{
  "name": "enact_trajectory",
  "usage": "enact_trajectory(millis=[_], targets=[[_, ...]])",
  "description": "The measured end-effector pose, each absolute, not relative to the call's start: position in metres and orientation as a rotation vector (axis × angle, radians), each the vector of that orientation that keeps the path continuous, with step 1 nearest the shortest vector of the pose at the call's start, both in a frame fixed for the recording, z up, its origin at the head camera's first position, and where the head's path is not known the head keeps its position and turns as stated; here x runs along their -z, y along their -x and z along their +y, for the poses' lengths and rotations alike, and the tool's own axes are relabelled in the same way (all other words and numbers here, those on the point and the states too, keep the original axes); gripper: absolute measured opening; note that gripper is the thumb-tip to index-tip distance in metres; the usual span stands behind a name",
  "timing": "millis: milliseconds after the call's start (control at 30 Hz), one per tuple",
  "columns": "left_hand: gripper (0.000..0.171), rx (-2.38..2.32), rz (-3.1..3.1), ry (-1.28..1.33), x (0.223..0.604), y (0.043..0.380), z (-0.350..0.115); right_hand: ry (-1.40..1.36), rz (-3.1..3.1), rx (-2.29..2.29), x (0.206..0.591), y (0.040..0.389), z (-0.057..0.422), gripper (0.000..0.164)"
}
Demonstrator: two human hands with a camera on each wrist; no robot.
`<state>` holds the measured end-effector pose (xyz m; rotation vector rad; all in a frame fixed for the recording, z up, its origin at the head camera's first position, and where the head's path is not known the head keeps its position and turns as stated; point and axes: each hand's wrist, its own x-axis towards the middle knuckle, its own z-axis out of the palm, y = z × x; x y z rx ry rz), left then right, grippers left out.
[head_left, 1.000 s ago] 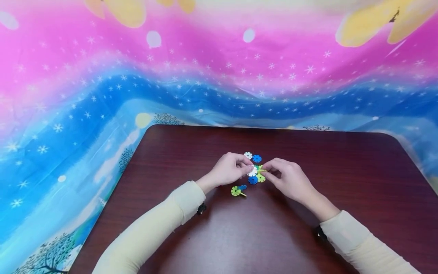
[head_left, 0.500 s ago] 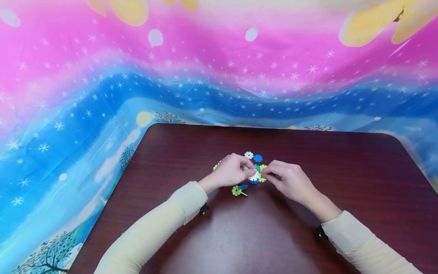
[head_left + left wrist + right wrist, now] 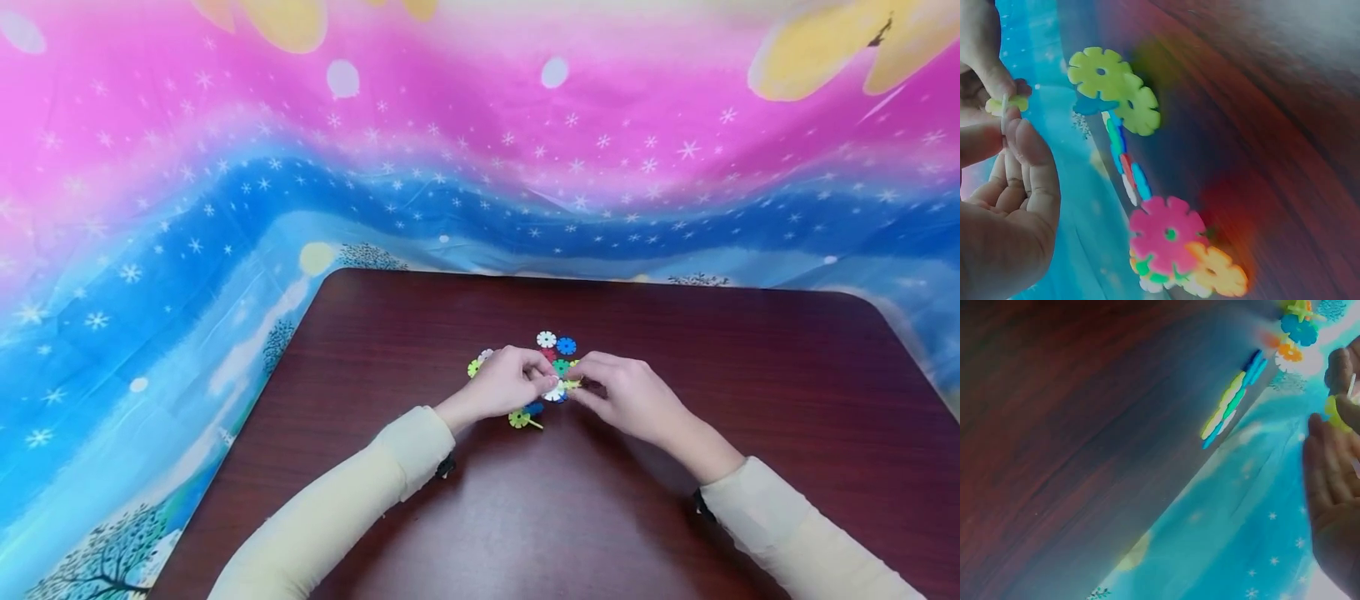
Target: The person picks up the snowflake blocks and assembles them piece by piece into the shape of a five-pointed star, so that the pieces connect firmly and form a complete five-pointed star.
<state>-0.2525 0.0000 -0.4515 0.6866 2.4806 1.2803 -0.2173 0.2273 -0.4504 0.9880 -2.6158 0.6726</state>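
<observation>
Over the middle of the table, my left hand (image 3: 510,382) pinches a white notched flower disc (image 3: 554,391) between thumb and fingers. Facing it, my right hand (image 3: 636,398) pinches a yellow-green flower disc (image 3: 573,384). In the left wrist view the white disc (image 3: 1004,122) is edge-on and crosses the yellow-green disc (image 3: 1019,102), their edges meeting at right angles. The right wrist view catches the yellow-green disc (image 3: 1335,414) at its right edge, partly covered by fingers. Loose discs lie beneath the hands: a green one (image 3: 561,367) and a red one, partly hidden.
Behind the hands lie a white disc (image 3: 546,339) and a blue disc (image 3: 566,345). Nearer, yellow-green discs (image 3: 518,418) are joined to a blue one (image 3: 533,408). Left of the left hand sits another cluster, with a pink disc (image 3: 1169,231) and an orange disc (image 3: 1217,270). A printed cloth hangs behind the table.
Both hands have shifted slightly toward the near side with their discs still pinched. The green and red discs on the table show more now, and the cluster beyond the left hand has come into sight.
</observation>
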Motion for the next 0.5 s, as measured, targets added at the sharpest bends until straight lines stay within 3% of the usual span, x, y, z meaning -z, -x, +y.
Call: enact_trajectory(millis=[200, 500], targets=[[0.012, -1.342, 2.473, -0.689, 0.456, 0.252, -0.009, -0.726, -2.967, -0.533, 0.463, 0.234, 0.234, 0.035], [0.012, -1.398, 2.436, -0.662, 0.455, 0.251, -0.017, -0.754, -3.075, -0.431, 0.476, 0.248, 0.234, 0.038]])
